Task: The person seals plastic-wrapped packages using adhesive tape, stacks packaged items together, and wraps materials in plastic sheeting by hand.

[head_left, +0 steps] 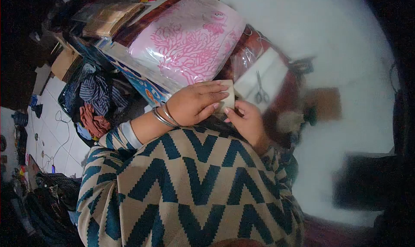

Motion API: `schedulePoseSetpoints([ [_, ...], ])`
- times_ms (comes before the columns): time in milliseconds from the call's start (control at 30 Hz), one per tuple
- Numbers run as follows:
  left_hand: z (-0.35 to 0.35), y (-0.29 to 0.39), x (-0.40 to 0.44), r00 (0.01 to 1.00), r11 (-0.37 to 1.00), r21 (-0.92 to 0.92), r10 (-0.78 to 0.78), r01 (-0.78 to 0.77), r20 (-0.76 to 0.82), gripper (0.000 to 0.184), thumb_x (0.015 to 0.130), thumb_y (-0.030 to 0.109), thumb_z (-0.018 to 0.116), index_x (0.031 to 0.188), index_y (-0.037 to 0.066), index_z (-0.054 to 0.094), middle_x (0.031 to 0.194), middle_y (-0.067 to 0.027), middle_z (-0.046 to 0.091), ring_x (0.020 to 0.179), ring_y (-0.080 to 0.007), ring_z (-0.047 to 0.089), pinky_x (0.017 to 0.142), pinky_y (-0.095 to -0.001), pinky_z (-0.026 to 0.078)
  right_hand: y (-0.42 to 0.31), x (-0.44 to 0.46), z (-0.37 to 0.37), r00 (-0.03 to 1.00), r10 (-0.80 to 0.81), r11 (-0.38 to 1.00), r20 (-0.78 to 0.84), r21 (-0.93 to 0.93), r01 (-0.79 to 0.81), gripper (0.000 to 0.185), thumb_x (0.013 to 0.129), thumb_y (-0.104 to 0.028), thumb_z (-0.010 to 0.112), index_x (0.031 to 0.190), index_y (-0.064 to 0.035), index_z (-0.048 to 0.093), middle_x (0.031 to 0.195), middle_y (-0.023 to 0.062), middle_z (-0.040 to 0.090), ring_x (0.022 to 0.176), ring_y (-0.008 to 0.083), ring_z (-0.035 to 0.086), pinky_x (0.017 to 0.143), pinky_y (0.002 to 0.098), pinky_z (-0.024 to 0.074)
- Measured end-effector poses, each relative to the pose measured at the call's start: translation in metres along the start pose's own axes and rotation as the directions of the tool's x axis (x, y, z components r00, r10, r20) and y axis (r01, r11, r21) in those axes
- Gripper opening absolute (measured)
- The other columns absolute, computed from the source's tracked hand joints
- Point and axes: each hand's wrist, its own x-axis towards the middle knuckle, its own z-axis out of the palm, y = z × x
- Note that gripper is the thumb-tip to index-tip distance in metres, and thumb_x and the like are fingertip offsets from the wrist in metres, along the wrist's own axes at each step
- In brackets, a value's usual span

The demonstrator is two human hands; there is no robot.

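Note:
Near the middle of the view, a small pale beige piece (230, 93) is between my two hands. My left hand (196, 103), with bangles at the wrist, lies over it with fingers together. My right hand (247, 124) pinches its lower right corner between thumb and fingers. Just beyond my hands, a pink and white package (190, 37) with a coral print lies in clear plastic. Scissors (260, 91) rest on a white block (276, 68) to the right of my hands.
Crumpled clothes (97, 98) fill a dark container at the left. Brown packets (113, 20) lie at the upper left. An orange-brown block (328, 104) is on the right, with a dark object (363, 182) below it.

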Motion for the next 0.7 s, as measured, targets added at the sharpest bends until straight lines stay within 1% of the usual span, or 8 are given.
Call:
schedulePoseSetpoints([
  [67, 0.000, 0.003, 0.000, 1.000, 0.999, 0.026, 0.024, -0.024, -0.020, 0.037, 0.083, 0.009, 0.057, 0.120, 0.006, 0.056, 0.127, -0.0136, 0.052, 0.121, -0.0327, 0.046, 0.102, -0.0430, 0.036, -0.007, 0.002, 0.002, 0.997, 0.073, 0.979, -0.002, 0.191, -0.071, 0.018, 0.087, -0.012, 0.062, 0.095, 0.0039, 0.060, 0.081, 0.0073, 0.063, 0.068, 0.0129, 0.062, 0.058, 0.0253, 0.0528],
  [300, -0.007, 0.004, -0.010, 0.993, 0.990, 0.075, 0.118, -0.120, 0.029, 0.035, 0.080, 0.008, 0.060, 0.116, 0.006, 0.059, 0.123, -0.0094, 0.056, 0.120, -0.0321, 0.047, 0.101, -0.0420, 0.038, -0.004, 0.002, 0.009, 0.995, 0.082, 0.945, 0.060, 0.312, -0.097, 0.015, 0.089, -0.011, 0.058, 0.091, 0.0047, 0.058, 0.080, 0.0062, 0.061, 0.062, 0.0110, 0.059, 0.055, 0.0245, 0.0515],
  [367, -0.007, 0.003, -0.009, 0.988, 0.985, 0.071, 0.157, -0.157, 0.007, 0.029, 0.080, 0.013, 0.062, 0.108, 0.009, 0.063, 0.114, -0.0075, 0.061, 0.116, -0.0297, 0.051, 0.096, -0.0398, 0.042, -0.008, 0.001, 0.006, 0.975, 0.184, 0.853, 0.128, 0.472, -0.223, 0.016, 0.091, -0.013, 0.055, 0.094, 0.0030, 0.058, 0.081, 0.0062, 0.060, 0.061, 0.0111, 0.058, 0.054, 0.0242, 0.0508],
  [400, -0.006, 0.003, -0.009, 0.987, 0.985, 0.070, 0.159, -0.159, 0.006, 0.029, 0.080, 0.013, 0.062, 0.108, 0.009, 0.063, 0.114, -0.0075, 0.061, 0.116, -0.0297, 0.051, 0.096, -0.0398, 0.042, -0.006, 0.001, 0.005, 0.975, 0.185, 0.854, 0.126, 0.471, -0.223, 0.016, 0.091, -0.013, 0.055, 0.094, 0.0030, 0.058, 0.081, 0.0062, 0.060, 0.061, 0.0111, 0.058, 0.054, 0.0242, 0.0508],
  [500, -0.006, -0.001, -0.012, 0.992, 0.991, -0.028, 0.129, -0.129, -0.011, 0.033, 0.079, 0.014, 0.064, 0.110, 0.007, 0.062, 0.114, -0.0095, 0.061, 0.116, -0.0295, 0.051, 0.096, -0.0398, 0.042, -0.002, 0.001, 0.002, 0.957, 0.249, 0.773, 0.147, 0.565, -0.288, 0.018, 0.093, -0.015, 0.053, 0.096, 0.0019, 0.058, 0.083, 0.0069, 0.059, 0.060, 0.0124, 0.057, 0.053, 0.0245, 0.0498],
  [600, -0.003, -0.008, -0.018, 0.993, 0.972, -0.224, 0.040, -0.064, -0.108, 0.040, 0.077, 0.016, 0.065, 0.116, 0.005, 0.059, 0.116, -0.0126, 0.059, 0.114, -0.0287, 0.053, 0.096, -0.0382, 0.041, -0.006, -0.004, -0.001, 0.932, 0.287, 0.657, 0.221, 0.662, -0.360, 0.019, 0.093, -0.016, 0.053, 0.097, 0.0019, 0.057, 0.084, 0.0076, 0.059, 0.060, 0.0142, 0.057, 0.051, 0.0250, 0.0490],
  [667, -0.002, -0.006, -0.020, 0.961, 0.875, -0.481, -0.179, 0.058, -0.209, 0.045, 0.077, 0.013, 0.066, 0.120, 0.002, 0.056, 0.119, -0.0138, 0.057, 0.112, -0.0251, 0.054, 0.095, -0.0356, 0.041, -0.009, -0.008, -0.003, 0.922, 0.309, 0.561, 0.233, 0.738, -0.374, 0.020, 0.093, -0.017, 0.053, 0.097, 0.0027, 0.057, 0.084, 0.0080, 0.059, 0.059, 0.0158, 0.057, 0.050, 0.0256, 0.0484],
  [700, 0.000, -0.006, -0.022, 0.962, 0.874, -0.483, -0.180, 0.060, -0.205, 0.045, 0.077, 0.013, 0.066, 0.120, 0.002, 0.056, 0.119, -0.0138, 0.057, 0.112, -0.0251, 0.054, 0.095, -0.0356, 0.041, -0.011, -0.010, -0.004, 0.922, 0.311, 0.558, 0.232, 0.741, -0.375, 0.020, 0.093, -0.017, 0.053, 0.097, 0.0027, 0.057, 0.084, 0.0080, 0.059, 0.059, 0.0158, 0.057, 0.050, 0.0256, 0.0484],
])
